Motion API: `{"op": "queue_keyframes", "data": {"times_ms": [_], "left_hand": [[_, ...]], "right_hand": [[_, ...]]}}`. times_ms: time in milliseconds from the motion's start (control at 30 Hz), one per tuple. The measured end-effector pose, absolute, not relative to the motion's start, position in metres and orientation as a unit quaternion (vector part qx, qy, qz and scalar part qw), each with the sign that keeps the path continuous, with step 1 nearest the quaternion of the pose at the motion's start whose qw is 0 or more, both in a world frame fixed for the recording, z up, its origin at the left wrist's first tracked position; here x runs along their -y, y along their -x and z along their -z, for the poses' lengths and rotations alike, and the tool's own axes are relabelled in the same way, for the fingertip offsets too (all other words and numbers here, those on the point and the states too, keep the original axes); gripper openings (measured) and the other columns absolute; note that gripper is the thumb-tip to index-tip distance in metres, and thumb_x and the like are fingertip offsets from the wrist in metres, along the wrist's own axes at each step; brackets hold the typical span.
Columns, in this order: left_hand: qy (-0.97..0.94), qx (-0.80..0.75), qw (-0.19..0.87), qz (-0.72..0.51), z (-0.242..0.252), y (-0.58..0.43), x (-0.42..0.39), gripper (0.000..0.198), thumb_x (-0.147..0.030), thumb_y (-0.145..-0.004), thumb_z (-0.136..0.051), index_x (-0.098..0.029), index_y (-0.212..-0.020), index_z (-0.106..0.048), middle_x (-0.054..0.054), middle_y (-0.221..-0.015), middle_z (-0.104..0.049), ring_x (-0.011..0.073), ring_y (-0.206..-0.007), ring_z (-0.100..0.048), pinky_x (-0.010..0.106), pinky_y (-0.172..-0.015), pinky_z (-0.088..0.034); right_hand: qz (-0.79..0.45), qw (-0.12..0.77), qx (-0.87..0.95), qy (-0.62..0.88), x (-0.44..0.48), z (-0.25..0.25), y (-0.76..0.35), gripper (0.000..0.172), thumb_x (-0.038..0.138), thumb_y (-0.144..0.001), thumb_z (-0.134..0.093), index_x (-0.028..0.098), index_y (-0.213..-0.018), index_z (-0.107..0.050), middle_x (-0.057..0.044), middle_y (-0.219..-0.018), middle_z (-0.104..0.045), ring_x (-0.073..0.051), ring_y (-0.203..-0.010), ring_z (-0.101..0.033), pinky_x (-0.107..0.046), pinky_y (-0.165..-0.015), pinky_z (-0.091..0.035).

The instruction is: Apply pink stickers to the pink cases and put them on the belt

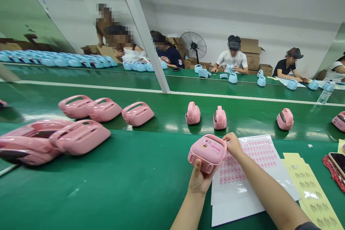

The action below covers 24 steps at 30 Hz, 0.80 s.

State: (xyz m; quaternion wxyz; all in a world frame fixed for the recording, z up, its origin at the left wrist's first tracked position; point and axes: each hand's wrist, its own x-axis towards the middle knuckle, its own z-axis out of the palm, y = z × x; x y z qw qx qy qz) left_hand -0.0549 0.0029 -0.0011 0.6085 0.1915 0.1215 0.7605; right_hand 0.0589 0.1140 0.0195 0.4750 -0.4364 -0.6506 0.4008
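The left hand [198, 181] is clamped on the near side of a pink handled casing [211, 148], thumb in front, fingers wrapping beneath; the right hand [233, 145] meets that casing's right end with bent fingers, though whether they pinch anything cannot be told; the two hands do not touch each other. Far left, other pink casings [81, 138] sit grouped; the held one is raised over the left edge of a white sheet of pink oval stickers [250, 187], its printed top facing up; further right lie yellow decal sheets [309, 188]. For good work, the left grip should be firm and low, thumb clear of the print; the right fingertips should work lightly and square to the edge; the casing is best held off the ovals, lest it scuff or shift them.
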Motion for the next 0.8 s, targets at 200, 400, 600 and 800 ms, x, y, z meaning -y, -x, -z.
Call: {"op": "queue_keyframes", "data": {"times_ms": [200,400,600,800], "left_hand": [[-0.273,-0.296,0.491,-0.772,-0.021,0.026,0.008,0.100,0.007,-0.033,-0.079,-0.026,-0.123,-0.050,0.008,-0.119,-0.061,0.0296,-0.110,-0.054,0.030,-0.082,-0.050],[-0.327,-0.291,0.488,-0.755,-0.012,0.005,0.010,0.075,0.006,-0.028,-0.078,-0.018,-0.098,-0.067,0.013,-0.116,-0.060,0.0333,-0.130,-0.028,0.040,-0.104,-0.028],[-0.463,-0.366,0.433,-0.681,-0.018,0.004,0.011,0.070,0.002,-0.024,-0.080,-0.023,-0.089,-0.070,0.015,-0.116,-0.059,0.0384,-0.123,-0.039,0.051,-0.104,-0.021],[-0.527,-0.377,0.388,-0.655,-0.022,0.000,0.012,0.067,-0.010,-0.029,-0.083,-0.028,-0.092,-0.069,0.013,-0.117,-0.059,0.0375,-0.117,-0.046,0.053,-0.100,-0.026]], "right_hand": [[-0.462,0.494,0.637,0.368,-0.091,-0.063,-0.109,0.022,0.038,-0.071,-0.059,0.019,-0.060,-0.061,-0.003,-0.074,-0.061,-0.019,-0.084,-0.057,-0.031,-0.074,-0.044],[-0.519,0.462,0.655,0.297,-0.045,-0.088,-0.138,0.028,0.047,-0.062,-0.069,0.020,-0.061,-0.062,-0.004,-0.088,-0.057,-0.019,-0.087,-0.057,-0.030,-0.065,-0.048],[-0.484,0.451,0.660,0.356,-0.036,-0.080,-0.148,0.030,0.049,-0.062,-0.068,0.020,-0.059,-0.062,-0.005,-0.085,-0.053,-0.020,-0.088,-0.055,-0.030,-0.064,-0.047],[-0.453,0.444,0.679,0.370,-0.029,-0.075,-0.152,0.023,0.043,-0.067,-0.066,0.021,-0.062,-0.062,-0.003,-0.084,-0.051,-0.020,-0.088,-0.053,-0.034,-0.071,-0.045]]}}
